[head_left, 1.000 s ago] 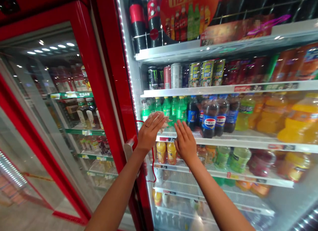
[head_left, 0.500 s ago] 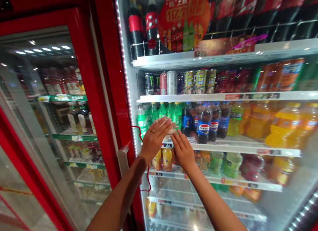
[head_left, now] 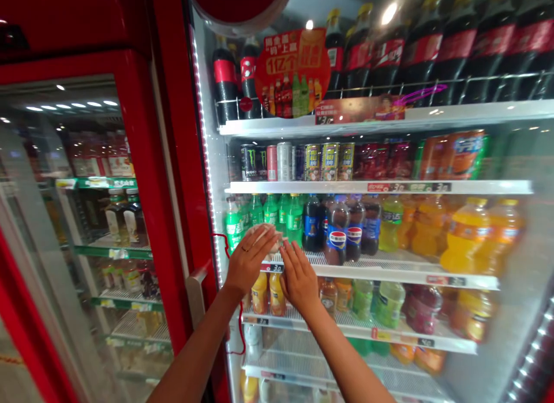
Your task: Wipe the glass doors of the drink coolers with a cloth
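Observation:
My left hand (head_left: 250,260), with a ring on one finger, presses a crumpled pale cloth (head_left: 274,250) against the glass door of a lit drinks cooler. Its fingers lie stretched over the cloth, hiding part of it. Just to the right, my right hand (head_left: 299,275) rests flat on the glass, fingers extended and tips close to the cloth's edge. Whether those tips touch the cloth I cannot tell. Behind the glass near my hands are green bottles (head_left: 295,213), Pepsi bottles (head_left: 337,232) and a price tag (head_left: 277,268).
A metal door handle (head_left: 197,296) stands left of my forearms. A red-framed cooler (head_left: 145,160) adjoins on the left. Cola bottles (head_left: 426,45) and cans (head_left: 329,161) fill upper shelves. A round red sign (head_left: 292,74) hangs near the top. A thin red cord-like line (head_left: 241,325) runs down the door's left side.
The view has shifted, so shelves and hands appear lower and further left. Against the shelves, my hands and the cloth have slid slightly left and down. Both hands keep the same pose.

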`<state>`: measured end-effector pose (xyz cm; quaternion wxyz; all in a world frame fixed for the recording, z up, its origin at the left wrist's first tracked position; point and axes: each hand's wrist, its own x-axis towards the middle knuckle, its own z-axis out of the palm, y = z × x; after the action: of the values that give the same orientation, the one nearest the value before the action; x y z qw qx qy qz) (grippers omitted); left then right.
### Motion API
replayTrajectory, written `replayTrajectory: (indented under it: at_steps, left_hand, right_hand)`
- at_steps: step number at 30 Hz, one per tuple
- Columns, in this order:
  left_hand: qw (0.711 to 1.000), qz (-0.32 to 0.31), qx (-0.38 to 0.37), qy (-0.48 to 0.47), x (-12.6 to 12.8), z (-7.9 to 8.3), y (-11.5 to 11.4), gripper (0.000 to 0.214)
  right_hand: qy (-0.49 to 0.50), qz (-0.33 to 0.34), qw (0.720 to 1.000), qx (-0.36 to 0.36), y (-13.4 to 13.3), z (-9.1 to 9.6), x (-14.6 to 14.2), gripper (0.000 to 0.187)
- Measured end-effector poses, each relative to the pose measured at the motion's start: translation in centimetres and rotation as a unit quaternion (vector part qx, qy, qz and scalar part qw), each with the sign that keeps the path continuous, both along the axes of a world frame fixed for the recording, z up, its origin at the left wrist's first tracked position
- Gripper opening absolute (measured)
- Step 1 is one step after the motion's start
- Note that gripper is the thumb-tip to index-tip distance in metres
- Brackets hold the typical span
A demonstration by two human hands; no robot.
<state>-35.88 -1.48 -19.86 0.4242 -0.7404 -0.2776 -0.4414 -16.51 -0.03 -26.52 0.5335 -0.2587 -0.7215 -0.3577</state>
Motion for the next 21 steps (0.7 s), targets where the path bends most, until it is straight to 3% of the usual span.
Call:
replayTrajectory:
  at_steps: [3,7,13,16,18,21]
  left_hand:
    - [0.999,0.031,0.01,-0.036,-2.0,-1.2,-0.2,0.071]
    - [0.991,0.085,-0.027,-0.103,-2.6,-0.9,-0.4,0.08]
    - [0.993,0.106,-0.054,-0.023,-2.7,-2.7,-1.5,0.094]
    - [0.986,0.128,-0.096,-0.051,-3.3,-3.3,-2.1,0.099]
    - [0.979,0.134,-0.11,-0.102,-3.6,-2.7,-2.0,0.097]
    - [0.97,0.122,-0.103,-0.184,-3.9,-0.4,-1.3,0.091]
  right_hand:
    - [-0.019,-0.034,0.999,-0.01,-0.2,0.2,-0.1,0.077]
    - [-0.047,-0.06,0.997,-0.002,-0.5,0.6,-0.3,0.078]
    - [-0.038,-0.054,0.998,-0.002,-0.6,0.9,-0.4,0.079]
    - [-0.045,-0.055,0.997,-0.004,-0.6,1.0,-0.6,0.079]
    - [-0.044,-0.06,0.997,-0.002,-0.5,1.1,-0.6,0.078]
    - [-0.043,-0.063,0.997,0.0,-0.5,1.1,-0.6,0.079]
